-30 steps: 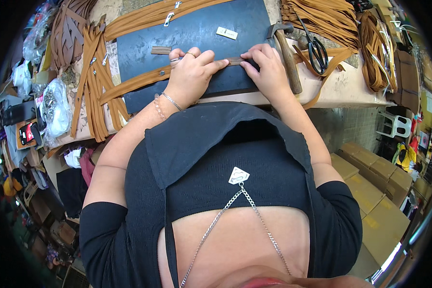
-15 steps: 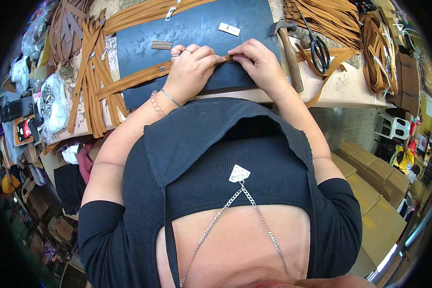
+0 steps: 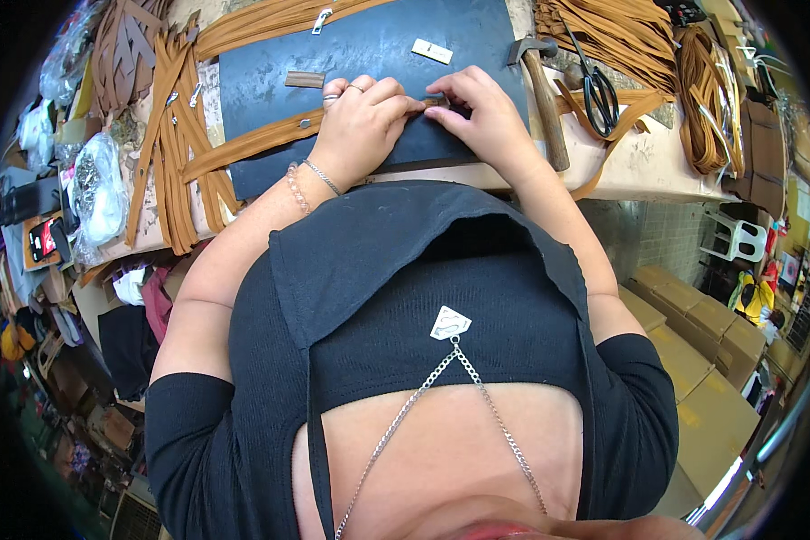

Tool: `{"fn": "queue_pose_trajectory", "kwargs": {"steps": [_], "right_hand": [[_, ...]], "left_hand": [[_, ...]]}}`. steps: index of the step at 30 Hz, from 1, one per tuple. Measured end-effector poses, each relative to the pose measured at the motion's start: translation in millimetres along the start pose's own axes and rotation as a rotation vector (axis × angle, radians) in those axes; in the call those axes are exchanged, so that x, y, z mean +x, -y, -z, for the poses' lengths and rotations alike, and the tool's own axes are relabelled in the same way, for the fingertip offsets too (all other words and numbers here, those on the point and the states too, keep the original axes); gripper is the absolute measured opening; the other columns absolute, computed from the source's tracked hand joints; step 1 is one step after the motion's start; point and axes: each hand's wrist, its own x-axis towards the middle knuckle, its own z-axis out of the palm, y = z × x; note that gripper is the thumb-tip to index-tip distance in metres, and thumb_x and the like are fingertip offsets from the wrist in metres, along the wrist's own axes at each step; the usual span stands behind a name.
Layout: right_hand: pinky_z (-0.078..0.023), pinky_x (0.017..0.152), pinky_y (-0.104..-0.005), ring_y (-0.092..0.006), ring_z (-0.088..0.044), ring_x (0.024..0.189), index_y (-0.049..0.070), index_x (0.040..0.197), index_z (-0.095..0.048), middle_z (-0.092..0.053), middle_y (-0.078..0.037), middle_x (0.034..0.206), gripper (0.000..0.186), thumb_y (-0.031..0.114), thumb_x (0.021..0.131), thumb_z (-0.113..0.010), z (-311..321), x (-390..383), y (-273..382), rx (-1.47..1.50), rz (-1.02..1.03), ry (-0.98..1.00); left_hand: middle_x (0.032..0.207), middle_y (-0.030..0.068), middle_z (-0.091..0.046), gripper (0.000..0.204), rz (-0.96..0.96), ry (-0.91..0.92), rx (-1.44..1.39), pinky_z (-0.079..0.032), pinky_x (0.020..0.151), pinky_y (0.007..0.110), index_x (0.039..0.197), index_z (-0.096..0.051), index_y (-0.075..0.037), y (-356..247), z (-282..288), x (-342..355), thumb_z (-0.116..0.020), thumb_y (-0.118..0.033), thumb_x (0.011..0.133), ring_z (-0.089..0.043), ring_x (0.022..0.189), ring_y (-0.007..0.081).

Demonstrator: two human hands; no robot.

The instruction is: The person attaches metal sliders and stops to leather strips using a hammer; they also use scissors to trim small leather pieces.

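Observation:
My left hand [image 3: 362,124] is closed on a tan zipper [image 3: 259,142] lying across the dark board [image 3: 369,54], its thumb and index finger pressed near the right end. A small metal slider [image 3: 305,123] shows on the zipper, left of this hand. At that end, which carries a brown piece [image 3: 435,102], the thumb and index finger of my right hand [image 3: 486,121] sit on either side of the edges. A small brown strip [image 3: 305,79] and a white rectangular piece [image 3: 432,50] lie on the board beyond my hands.
A hammer [image 3: 544,108] lies along the board's right side, with black-handled scissors [image 3: 600,99] beyond it. Tan zipper bundles [image 3: 607,45] lie at the back right, and loose zippers [image 3: 182,144] are on the left. A metal zipper pull [image 3: 321,20] is at the far edge.
My right thumb and index finger have spread from a tight pinch to either side of the zipper end, uncovering the brown piece. My left hand stays nearly in place.

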Motion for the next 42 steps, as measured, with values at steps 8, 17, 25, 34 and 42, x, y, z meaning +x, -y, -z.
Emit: {"fn": "queue_pose_trajectory", "kwargs": {"steps": [8,17,25,34,42], "right_hand": [[-0.051,0.088,-0.0431,-0.0325,-0.061,0.099,0.007,0.093,-0.07,-0.061,-0.013,0.096,0.011,0.012,0.085,-0.076,-8,5,-5,-0.142,-0.057,0.01],[-0.053,0.082,-0.0328,-0.0258,-0.065,0.09,0.004,0.102,-0.069,-0.064,-0.01,0.1,0.013,0.003,0.089,-0.067,3,-3,-23,0.356,-0.193,0.027],[-0.054,0.082,-0.0302,-0.0211,-0.067,0.091,0.004,0.104,-0.077,-0.067,-0.007,0.096,0.021,-0.006,0.088,-0.067,3,2,-12,-0.011,0.144,0.018],[-0.053,0.084,-0.0401,-0.031,-0.065,0.093,0.005,0.088,-0.072,-0.067,-0.01,0.091,0.008,0.01,0.084,-0.075,-2,-2,-6,-0.145,0.173,-0.069],[-0.053,0.086,-0.0409,-0.0313,-0.064,0.095,0.006,0.087,-0.073,-0.068,-0.009,0.091,0.008,0.012,0.084,-0.075,-4,1,-7,-0.229,0.187,-0.051]], "left_hand": [[0.087,-0.0054,-0.06,0.021,0.007,0.02,-0.032,-0.034,0.087,0.037,0.105,-0.078,-0.026,2,1,0,-0.071,-0.014,0.089,-0.057,0.088,0.0168],[0.087,-0.0037,-0.053,0.036,-0.041,0.034,0.012,-0.033,0.088,0.041,0.114,-0.078,-0.033,0,6,0,-0.068,-0.01,0.088,-0.054,0.089,0.0179],[0.093,-0.0044,-0.057,0.037,-0.053,0.065,0.038,-0.036,0.088,0.039,0.114,-0.077,-0.03,3,4,-2,-0.069,-0.009,0.085,-0.056,0.092,0.0192],[0.099,-0.0045,-0.065,0.01,-0.03,0.048,-0.08,-0.039,0.088,0.036,0.1,-0.073,-0.019,5,5,-1,-0.069,-0.015,0.091,-0.061,0.096,0.0181],[0.098,-0.0052,-0.065,0.012,-0.031,0.039,-0.062,-0.038,0.088,0.036,0.1,-0.074,-0.02,6,4,0,-0.07,-0.016,0.09,-0.061,0.095,0.0177]]}}
